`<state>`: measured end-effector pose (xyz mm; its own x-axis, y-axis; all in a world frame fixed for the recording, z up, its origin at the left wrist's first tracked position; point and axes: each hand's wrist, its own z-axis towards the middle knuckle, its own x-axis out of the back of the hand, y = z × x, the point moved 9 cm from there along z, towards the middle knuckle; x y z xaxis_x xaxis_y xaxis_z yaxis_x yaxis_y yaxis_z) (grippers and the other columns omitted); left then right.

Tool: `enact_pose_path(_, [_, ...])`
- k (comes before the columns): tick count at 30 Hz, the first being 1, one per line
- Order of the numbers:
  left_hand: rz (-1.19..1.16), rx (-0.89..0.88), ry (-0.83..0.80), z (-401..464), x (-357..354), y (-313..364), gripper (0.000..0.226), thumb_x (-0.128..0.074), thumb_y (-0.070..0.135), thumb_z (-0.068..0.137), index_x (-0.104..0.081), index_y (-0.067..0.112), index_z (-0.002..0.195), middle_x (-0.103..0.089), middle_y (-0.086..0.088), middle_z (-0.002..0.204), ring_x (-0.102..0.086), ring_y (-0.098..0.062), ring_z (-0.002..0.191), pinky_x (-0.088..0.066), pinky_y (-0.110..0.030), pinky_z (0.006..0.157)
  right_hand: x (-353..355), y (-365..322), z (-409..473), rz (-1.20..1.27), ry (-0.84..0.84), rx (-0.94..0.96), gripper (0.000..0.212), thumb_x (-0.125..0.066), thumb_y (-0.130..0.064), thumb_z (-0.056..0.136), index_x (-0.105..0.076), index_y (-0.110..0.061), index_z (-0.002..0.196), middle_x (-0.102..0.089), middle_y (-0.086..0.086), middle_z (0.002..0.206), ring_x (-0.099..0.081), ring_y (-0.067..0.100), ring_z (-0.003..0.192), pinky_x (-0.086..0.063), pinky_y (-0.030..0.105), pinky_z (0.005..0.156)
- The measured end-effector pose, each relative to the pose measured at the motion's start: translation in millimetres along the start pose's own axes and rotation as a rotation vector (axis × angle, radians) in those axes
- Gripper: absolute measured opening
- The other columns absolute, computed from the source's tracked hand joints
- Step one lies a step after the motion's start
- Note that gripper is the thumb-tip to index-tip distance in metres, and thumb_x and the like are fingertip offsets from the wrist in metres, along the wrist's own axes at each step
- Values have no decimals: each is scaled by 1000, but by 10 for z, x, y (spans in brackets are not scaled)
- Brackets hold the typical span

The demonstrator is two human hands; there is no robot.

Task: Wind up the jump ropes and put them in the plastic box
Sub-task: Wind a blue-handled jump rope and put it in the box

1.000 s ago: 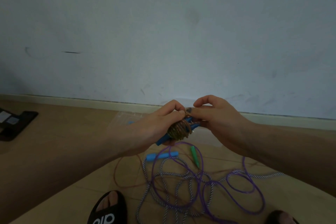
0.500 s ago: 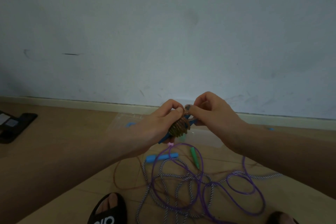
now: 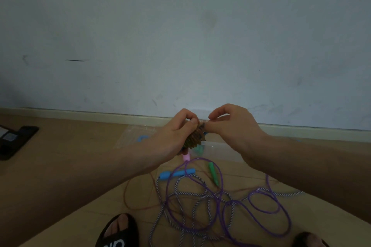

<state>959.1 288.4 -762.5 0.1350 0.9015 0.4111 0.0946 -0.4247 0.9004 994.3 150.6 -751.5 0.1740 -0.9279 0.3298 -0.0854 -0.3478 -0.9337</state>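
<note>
My left hand [image 3: 174,136] grips a wound brown rope bundle [image 3: 194,139] wrapped round blue handles, held in the air. My right hand [image 3: 230,126] pinches the rope's end at the top of the bundle. Below on the floor lie a loose purple rope [image 3: 261,206], a striped white-and-dark rope [image 3: 180,202], a thin red rope [image 3: 128,196], a blue handle [image 3: 176,174], a green handle [image 3: 213,172] and a pink handle [image 3: 186,157]. The clear plastic box [image 3: 218,151] sits on the floor just behind my hands, mostly hidden.
A clear plastic lid or bag [image 3: 134,136] lies flat to the left of the box. A black object [image 3: 14,140] sits at the far left by the wall. My sandalled feet [image 3: 118,232] are at the bottom edge. The wall [image 3: 180,46] stands close ahead.
Both hands rose slightly with the bundle. The bundle tilted more upright, hiding its blue handles, and my right hand's fingers shifted to the top of it.
</note>
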Motion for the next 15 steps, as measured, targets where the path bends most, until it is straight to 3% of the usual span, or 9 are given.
enact_pose_path(3, [19,32,-3,17,-11,-33,20,-35,40,105,-49,26,108,-63,-4,91,-55,-12,61,-49,-23,57,-41,40,-1,56,-31,-51,15,-76,-12,80,-65,-11,92,-69,9,87,-59,14,69,-41,18,51])
enact_pose_path(8, [-167,168,1,52,-44,-195,23,-38,38,104,-53,20,103,-55,-10,85,-50,-20,61,-41,-29,55,-135,35,-19,135,-75,-57,10,-63,6,81,-67,-4,81,-62,9,62,-57,16,55,-52,26,55])
enact_pose_path(12, [-292,229,-17,41,-73,-248,25,-43,36,103,-56,14,99,-53,-13,88,-48,-26,73,-39,-32,58,-145,47,-11,165,-90,-76,11,-60,7,81,-67,-2,80,-63,10,59,-59,16,54,-54,27,56])
enact_pose_path(15, [-293,238,-12,35,-75,-248,32,-43,39,103,-56,10,109,-54,-14,90,-48,-27,77,-40,-35,63,-124,83,-15,88,-80,-79,15,-59,5,81,-68,-5,78,-62,9,56,-59,18,54,-55,30,59])
